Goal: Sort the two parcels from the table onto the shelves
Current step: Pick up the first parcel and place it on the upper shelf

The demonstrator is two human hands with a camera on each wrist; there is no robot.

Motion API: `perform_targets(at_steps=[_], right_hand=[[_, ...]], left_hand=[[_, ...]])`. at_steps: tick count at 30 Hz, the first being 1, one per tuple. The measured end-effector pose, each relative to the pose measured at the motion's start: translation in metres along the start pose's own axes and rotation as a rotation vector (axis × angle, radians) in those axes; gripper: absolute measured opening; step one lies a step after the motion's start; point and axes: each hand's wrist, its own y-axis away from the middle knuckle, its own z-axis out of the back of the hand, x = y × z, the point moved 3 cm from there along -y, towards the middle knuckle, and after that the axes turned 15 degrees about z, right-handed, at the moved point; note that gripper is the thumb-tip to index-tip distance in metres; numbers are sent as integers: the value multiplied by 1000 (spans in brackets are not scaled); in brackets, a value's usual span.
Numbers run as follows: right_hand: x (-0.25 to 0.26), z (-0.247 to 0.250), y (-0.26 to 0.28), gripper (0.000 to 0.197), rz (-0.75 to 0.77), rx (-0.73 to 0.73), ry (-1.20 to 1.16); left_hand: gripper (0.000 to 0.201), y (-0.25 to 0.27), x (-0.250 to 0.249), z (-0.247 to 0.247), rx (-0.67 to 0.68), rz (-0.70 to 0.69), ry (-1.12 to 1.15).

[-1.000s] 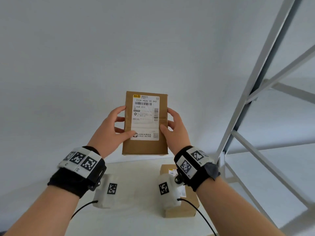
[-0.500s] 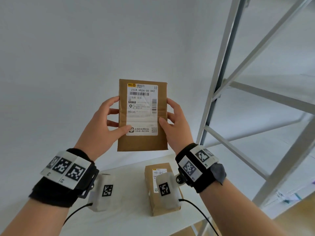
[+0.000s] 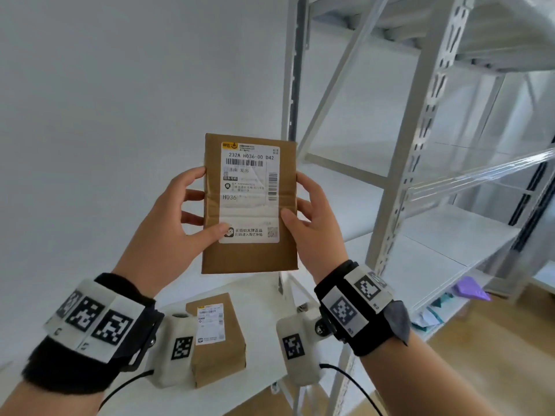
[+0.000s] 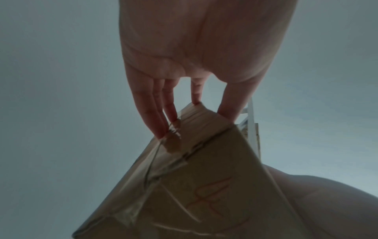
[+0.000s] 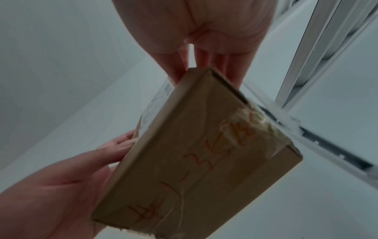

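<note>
I hold a flat brown cardboard parcel (image 3: 249,259) upright in front of me, its white shipping label facing me. My left hand (image 3: 177,217) grips its left edge, thumb on the label and fingers behind. My right hand (image 3: 312,217) grips its right edge the same way. Orange handwriting and clear tape show on the parcel (image 4: 200,186) in the left wrist view and on the parcel (image 5: 194,153) in the right wrist view. A second, smaller brown parcel (image 3: 220,358) with a label lies on the white table (image 3: 258,298) below my hands.
A grey-white metal shelf rack (image 3: 414,151) stands to the right, with pale shelf boards (image 3: 432,247) at several heights. A purple object (image 3: 470,291) and teal scraps lie low on the rack. A plain white wall fills the left side. Wooden floor shows at bottom right.
My view has swung to the right, bringing more of the rack into sight. Both hands keep the same grip on the parcel, which has shifted slightly right toward the shelves.
</note>
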Motion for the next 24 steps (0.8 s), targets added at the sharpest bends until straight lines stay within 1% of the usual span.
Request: perform_targets(at_steps=[9, 14, 19, 24], right_hand=[[26, 178, 53, 49, 22, -85, 112], [32, 262, 76, 52, 20, -138, 161], [35, 320, 87, 51, 24, -165, 178], [25, 359, 88, 51, 17, -211, 198]], left_hand=[[73, 63, -112, -118, 98, -82, 88], [72, 89, -161, -180, 158, -121, 143], [74, 99, -197, -224, 214, -132, 173], [73, 96, -224, -258, 234, -157, 159]])
